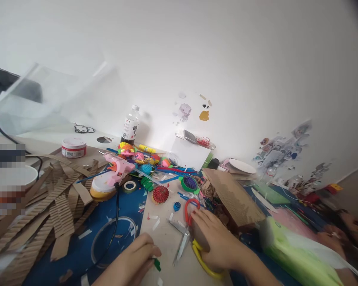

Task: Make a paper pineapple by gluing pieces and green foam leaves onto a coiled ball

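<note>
My right hand (216, 240) lies on the scissors (186, 234), which have one red and one yellow handle loop; its fingers curl over the handles and the blades lie open on a pale cardboard sheet (167, 238). My left hand (137, 256) is closed in a pinch on a small green paper scrap (157, 264) at the sheet's near edge. Just beyond the scissors sit a red quilled paper disc (160, 194), a small blue coil (177, 206) and a green-and-purple coil (189, 184).
A pink glue gun (119, 167) rests on a round container, its cord trailing toward me. Corrugated cardboard strips (44, 210) cover the left. A cardboard slab (234, 196), a green foam sheet (295, 254), a bottle (130, 128) and colourful paper pieces crowd the back.
</note>
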`<state>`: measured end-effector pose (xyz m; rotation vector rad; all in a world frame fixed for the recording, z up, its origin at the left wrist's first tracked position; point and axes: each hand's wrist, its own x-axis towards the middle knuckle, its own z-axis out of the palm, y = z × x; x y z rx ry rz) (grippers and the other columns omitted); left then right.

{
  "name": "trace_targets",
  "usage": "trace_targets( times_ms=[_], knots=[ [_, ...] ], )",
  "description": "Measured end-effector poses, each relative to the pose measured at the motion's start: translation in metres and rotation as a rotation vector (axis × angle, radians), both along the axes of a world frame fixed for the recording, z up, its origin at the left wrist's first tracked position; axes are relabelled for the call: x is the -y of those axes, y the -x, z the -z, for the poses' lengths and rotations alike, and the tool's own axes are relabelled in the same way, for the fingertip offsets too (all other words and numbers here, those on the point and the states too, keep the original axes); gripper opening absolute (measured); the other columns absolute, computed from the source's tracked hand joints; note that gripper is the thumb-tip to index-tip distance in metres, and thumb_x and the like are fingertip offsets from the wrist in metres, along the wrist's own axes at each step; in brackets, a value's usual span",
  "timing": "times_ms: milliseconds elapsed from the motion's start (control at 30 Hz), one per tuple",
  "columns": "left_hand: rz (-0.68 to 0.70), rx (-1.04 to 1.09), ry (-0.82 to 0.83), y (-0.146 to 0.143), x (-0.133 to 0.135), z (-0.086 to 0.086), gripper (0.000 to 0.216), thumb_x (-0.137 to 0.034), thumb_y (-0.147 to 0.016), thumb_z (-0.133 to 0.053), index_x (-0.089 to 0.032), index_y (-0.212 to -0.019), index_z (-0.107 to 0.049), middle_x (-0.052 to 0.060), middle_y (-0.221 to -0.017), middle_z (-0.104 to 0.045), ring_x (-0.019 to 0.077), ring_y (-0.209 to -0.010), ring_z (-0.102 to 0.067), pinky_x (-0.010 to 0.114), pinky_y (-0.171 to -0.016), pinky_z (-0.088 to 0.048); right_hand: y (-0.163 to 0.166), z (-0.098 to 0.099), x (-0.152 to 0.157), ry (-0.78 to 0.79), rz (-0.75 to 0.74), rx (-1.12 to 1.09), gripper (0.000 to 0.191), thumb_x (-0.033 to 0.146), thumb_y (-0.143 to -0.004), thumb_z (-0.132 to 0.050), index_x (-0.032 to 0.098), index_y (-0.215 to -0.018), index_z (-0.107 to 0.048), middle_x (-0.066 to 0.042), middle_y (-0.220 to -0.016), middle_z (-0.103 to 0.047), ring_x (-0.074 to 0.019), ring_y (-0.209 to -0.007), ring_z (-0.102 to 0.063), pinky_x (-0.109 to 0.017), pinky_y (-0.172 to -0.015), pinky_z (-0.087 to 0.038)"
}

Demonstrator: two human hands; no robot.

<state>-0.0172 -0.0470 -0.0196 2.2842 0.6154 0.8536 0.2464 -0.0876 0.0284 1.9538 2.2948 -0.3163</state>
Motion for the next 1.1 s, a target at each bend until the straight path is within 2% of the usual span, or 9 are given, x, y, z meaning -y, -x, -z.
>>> trace_targets(
  times_ms=[67,133,233,367,533,700,867,967,1100],
  knots=[
    [-0.024,0.016,0.045,-0.002,-0.002,0.0,0.024,-0.014,-0.084,-0.036,-0.022,-0.085,-0.058,0.002,-0.084,-0.062,0.0117,-0.077,-0.061,0.016,-0.07,-0.047,0.001,-0.003,-0.01,0.02,-0.062,0.014,0.085,0.023,-0.06,-0.058,0.011,-0.139,-0.03,-0.014,-0.147,-0.026,-0.033,-0.133,-0.02,-0.045,-0.109,-0.017],
    [-0.059,0.019,0.121,-0.004,-0.003,0.003,0.02,-0.017,-0.083,-0.037,-0.02,-0.078,-0.057,0.002,-0.077,-0.06,0.0134,-0.071,-0.06,0.018,-0.065,-0.047,0.001,-0.008,-0.018,-0.018,-0.146,0.023,0.082,0.027,-0.057,-0.063,0.01,-0.134,-0.039,-0.017,-0.137,-0.04,-0.0335,-0.125,-0.031,-0.043,-0.106,-0.022],
    [-0.079,0.034,0.338,-0.007,-0.003,0.011,0.015,-0.024,-0.084,-0.038,-0.02,-0.079,-0.052,-0.002,-0.063,-0.053,0.0122,-0.055,-0.052,0.019,-0.053,-0.042,0.001,-0.013,-0.025,-0.109,-0.237,0.044,0.058,0.031,-0.058,-0.064,0.014,-0.112,-0.057,-0.012,-0.11,-0.055,-0.0285,-0.104,-0.046,-0.038,-0.096,-0.035],
    [-0.022,0.153,0.58,-0.009,-0.001,0.016,0.018,-0.038,-0.086,-0.037,-0.022,-0.082,-0.044,-0.006,-0.056,-0.049,0.0092,-0.043,-0.042,0.018,-0.044,-0.034,-0.001,-0.009,-0.025,-0.124,-0.26,0.075,0.037,0.028,-0.061,-0.062,0.016,-0.095,-0.059,-0.008,-0.096,-0.058,-0.025,-0.09,-0.051,-0.034,-0.083,-0.041],
    [-0.013,0.25,0.692,-0.01,-0.003,0.014,0.03,-0.052,-0.082,-0.043,-0.022,-0.087,-0.041,-0.003,-0.063,-0.059,0.011,-0.047,-0.052,0.018,-0.041,-0.037,-0.01,0.004,-0.017,-0.166,-0.134,0.035,0.036,0.021,-0.065,-0.058,0.016,-0.1,-0.054,-0.009,-0.098,-0.061,-0.0244,-0.092,-0.057,-0.031,-0.079,-0.044],
    [-0.018,0.355,0.769,-0.012,-0.008,0.009,0.046,-0.066,-0.074,-0.046,-0.021,-0.073,-0.04,-0.002,-0.06,-0.06,0.0118,-0.045,-0.055,0.02,-0.04,-0.039,-0.015,0.004,-0.003,-0.346,0.109,-0.208,0.038,0.018,-0.066,-0.059,0.017,-0.102,-0.048,-0.01,-0.105,-0.06,-0.0235,-0.098,-0.057,-0.032,-0.084,-0.044],
    [-0.09,0.44,0.796,-0.017,-0.016,-0.021,0.053,-0.071,-0.066,-0.051,-0.019,-0.065,-0.045,-0.003,-0.054,-0.057,0.0114,-0.041,-0.053,0.021,-0.038,-0.037,-0.001,-0.005,0.013,-0.353,0.219,-0.293,0.062,0.019,-0.048,-0.073,0.018,-0.104,-0.046,-0.012,-0.112,-0.054,-0.0294,-0.107,-0.05,-0.038,-0.092,-0.039],
    [-0.097,0.503,0.787,-0.024,-0.02,-0.037,0.051,-0.069,-0.065,-0.053,-0.018,-0.064,-0.047,-0.002,-0.055,-0.058,0.0117,-0.043,-0.054,0.021,-0.039,-0.038,0.006,-0.002,0.019,-0.396,0.256,-0.351,0.06,0.021,-0.048,-0.073,0.02,-0.102,-0.046,-0.011,-0.109,-0.053,-0.0306,-0.105,-0.049,-0.039,-0.092,-0.038],
    [-0.079,0.571,0.84,-0.039,-0.022,-0.045,0.049,-0.067,-0.064,-0.055,-0.019,-0.065,-0.043,-0.003,-0.053,-0.056,0.0112,-0.041,-0.052,0.021,-0.037,-0.035,0.006,0.019,0.022,-0.375,0.285,-0.739,0.065,0.033,-0.05,-0.077,0.025,-0.105,-0.042,-0.005,-0.096,-0.055,-0.0246,-0.087,-0.056,-0.033,-0.076,-0.045]
  ],
)
